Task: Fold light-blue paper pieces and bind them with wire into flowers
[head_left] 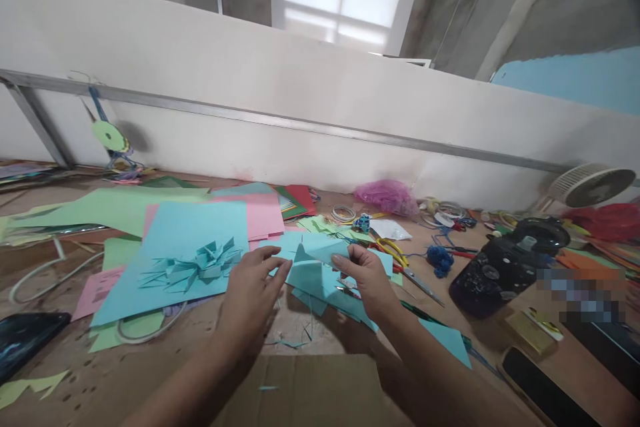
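Note:
A small light-blue paper piece (320, 249) is pinched between the thumb and fingers of my right hand (367, 278). My left hand (259, 282) is just left of that piece, its thumb and fingers apart and nothing between them. Under and behind both hands lie more light-blue paper pieces (320, 280). To the left, a pile of folded light-blue strips (195, 267) rests on a large light-blue sheet (190, 223). Scissors with yellow handles (393, 251) lie right of my right hand, their blades pointing toward the lower right.
Brown cardboard (310, 387) lies at the front edge. A dark phone (30, 340) is at the far left. On the right stand a dark jug (493, 273), a yellow block (530, 332) and a small fan (593, 185). Green sheets (110, 210) and a pink plastic bag (385, 195) lie along the wall.

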The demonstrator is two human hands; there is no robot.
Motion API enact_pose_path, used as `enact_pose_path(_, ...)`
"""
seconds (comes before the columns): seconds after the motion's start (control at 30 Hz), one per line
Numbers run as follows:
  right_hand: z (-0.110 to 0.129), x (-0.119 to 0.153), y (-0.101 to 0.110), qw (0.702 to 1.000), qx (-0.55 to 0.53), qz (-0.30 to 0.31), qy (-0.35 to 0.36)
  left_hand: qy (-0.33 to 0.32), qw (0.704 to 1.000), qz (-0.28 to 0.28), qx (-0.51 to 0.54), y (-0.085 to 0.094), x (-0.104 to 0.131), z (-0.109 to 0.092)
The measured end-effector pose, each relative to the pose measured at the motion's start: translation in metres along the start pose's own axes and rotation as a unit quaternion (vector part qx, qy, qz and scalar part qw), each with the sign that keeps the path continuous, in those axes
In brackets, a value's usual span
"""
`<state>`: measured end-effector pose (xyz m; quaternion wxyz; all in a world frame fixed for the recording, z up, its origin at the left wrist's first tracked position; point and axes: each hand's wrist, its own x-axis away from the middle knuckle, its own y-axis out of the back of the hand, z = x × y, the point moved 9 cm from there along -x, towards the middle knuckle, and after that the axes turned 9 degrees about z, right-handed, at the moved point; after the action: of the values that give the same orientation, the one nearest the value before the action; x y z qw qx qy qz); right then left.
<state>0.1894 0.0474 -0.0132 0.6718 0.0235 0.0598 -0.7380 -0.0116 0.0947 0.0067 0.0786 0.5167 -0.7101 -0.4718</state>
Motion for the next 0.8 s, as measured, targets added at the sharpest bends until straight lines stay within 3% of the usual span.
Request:
enact_pose_path(0.1, 0.0, 0.001, -0.003, 1.0, 0.006, 0.006, 0.011, -0.018, 0.996, -0.046, -0.069, 0.02, 0.003, -0.02)
enact_pose_path(0.23, 0.003, 0.002, -0.004, 1.0, -0.004, 0.006, 0.023, -0.01, 0.993, -0.077, -0.086, 0.031, 0.006, -0.026)
enact_pose_path(0.37, 0.003, 0.002, -0.005, 1.0, -0.02, 0.006, 0.02, -0.02, 0.998, -0.032, -0.047, 0.022, 0.003, -0.026)
enact_pose_path(0.47, 0.003, 0.003, -0.006, 1.0, -0.022, 0.003, 0.02, 0.005, 0.996, 0.021, 0.089, 0.009, 0.001, -0.02)
enact_pose_path(0.53, 0.004, 0.005, -0.011, 1.0, -0.02, 0.005, 0.019, 0.051, 0.967, 0.073, 0.238, -0.007, 0.003, -0.014)
enact_pose_path(0.6, 0.004, 0.008, -0.018, 1.0, -0.02, 0.014, 0.015, 0.098, 0.911, 0.12, 0.383, -0.025, 0.006, -0.012)
enact_pose_path(0.67, 0.004, 0.011, -0.026, 0.999, -0.029, 0.024, 0.01, 0.131, 0.861, 0.132, 0.473, -0.034, 0.01, -0.011)
enact_pose_path(0.73, 0.002, 0.013, -0.035, 0.997, -0.053, 0.047, -0.004, 0.148, 0.843, 0.116, 0.503, -0.035, 0.011, -0.009)
enact_pose_path(0.8, -0.003, 0.014, -0.043, 0.992, -0.089, 0.086, -0.028, 0.143, 0.848, 0.107, 0.498, -0.032, 0.009, -0.007)
